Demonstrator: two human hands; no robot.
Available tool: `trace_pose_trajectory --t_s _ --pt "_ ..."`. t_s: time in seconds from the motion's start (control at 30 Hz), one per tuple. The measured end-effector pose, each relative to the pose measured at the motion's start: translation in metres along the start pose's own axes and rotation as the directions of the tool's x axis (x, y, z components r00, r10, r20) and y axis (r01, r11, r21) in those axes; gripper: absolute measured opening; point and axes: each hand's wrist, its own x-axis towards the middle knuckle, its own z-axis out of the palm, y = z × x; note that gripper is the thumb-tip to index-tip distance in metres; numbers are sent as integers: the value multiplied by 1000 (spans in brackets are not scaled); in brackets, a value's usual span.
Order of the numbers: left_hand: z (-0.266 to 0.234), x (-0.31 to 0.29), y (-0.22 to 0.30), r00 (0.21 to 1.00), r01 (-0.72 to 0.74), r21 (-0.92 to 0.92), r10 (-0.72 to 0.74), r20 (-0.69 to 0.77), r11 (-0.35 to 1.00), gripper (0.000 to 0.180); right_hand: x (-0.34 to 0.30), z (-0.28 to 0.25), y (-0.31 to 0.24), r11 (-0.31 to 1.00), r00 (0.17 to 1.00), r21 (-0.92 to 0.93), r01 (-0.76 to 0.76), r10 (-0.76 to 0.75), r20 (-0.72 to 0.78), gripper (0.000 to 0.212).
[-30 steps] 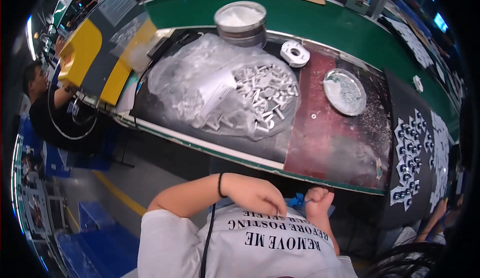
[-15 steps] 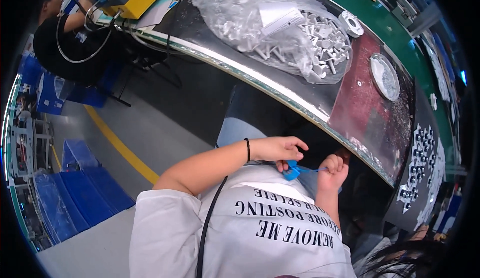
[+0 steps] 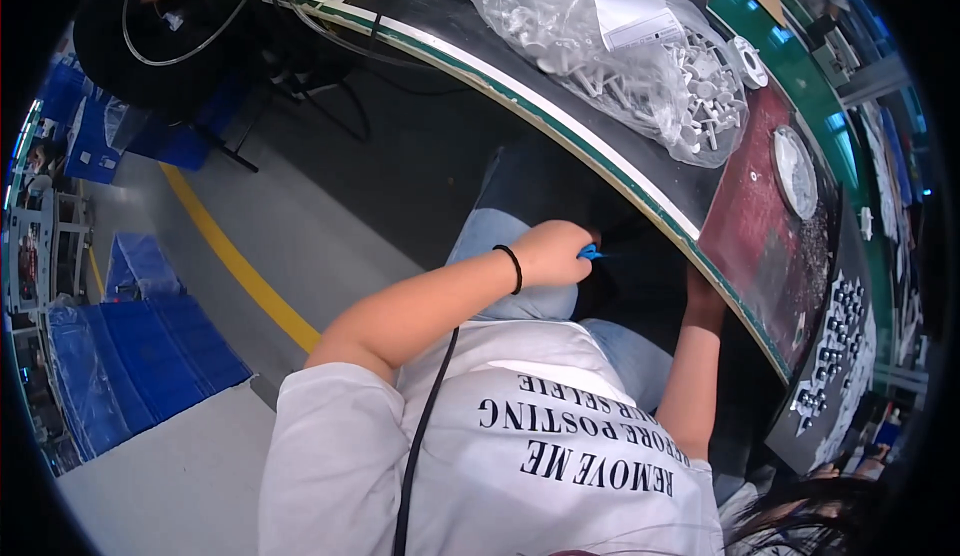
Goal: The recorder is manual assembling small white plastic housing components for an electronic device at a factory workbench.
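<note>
My left hand (image 3: 552, 253) is closed in a fist over my lap, near the table's front edge. A small blue band (image 3: 588, 252) pokes out of its fingers, and a faint blue cord runs from it toward the right. Most of the band is covered by the fist. My right arm (image 3: 698, 356) reaches under the table edge; the table hides the fingers of that hand, and whether it holds the cord's other end does not show.
On the dark table lies a clear plastic bag (image 3: 560, 31) of white stemmed parts. Right of it are a white ring-shaped part (image 3: 747, 62), a red mat (image 3: 745, 191) and a round clear dish (image 3: 795, 173). Small dark parts (image 3: 830, 356) sit farther right. Blue bins (image 3: 160, 356) stand left.
My left hand has moved up toward the table and closed around the blue band. My right hand has let the band's side go from view, reaching under the table edge. The view has shifted.
</note>
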Motion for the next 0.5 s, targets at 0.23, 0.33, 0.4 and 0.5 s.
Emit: trace_pose_trajectory --t_s 0.23,0.33,0.4,0.5 --pt "-14 0 4 996 0 -100 -8 -86 995 24 6 -11 9 986 963 162 -40 -5 268 29" --pt "-16 -2 -10 979 -36 2 36 -200 999 30 -18 -41 23 1000 998 17 -24 24 -51 23" --pt "-22 0 -11 977 -21 102 42 -207 995 41 -32 -70 23 997 995 17 -77 78 -69 18" --pt "-36 2 2 988 114 263 -81 -134 958 62 -47 -53 17 992 992 47 -116 118 -33 13"
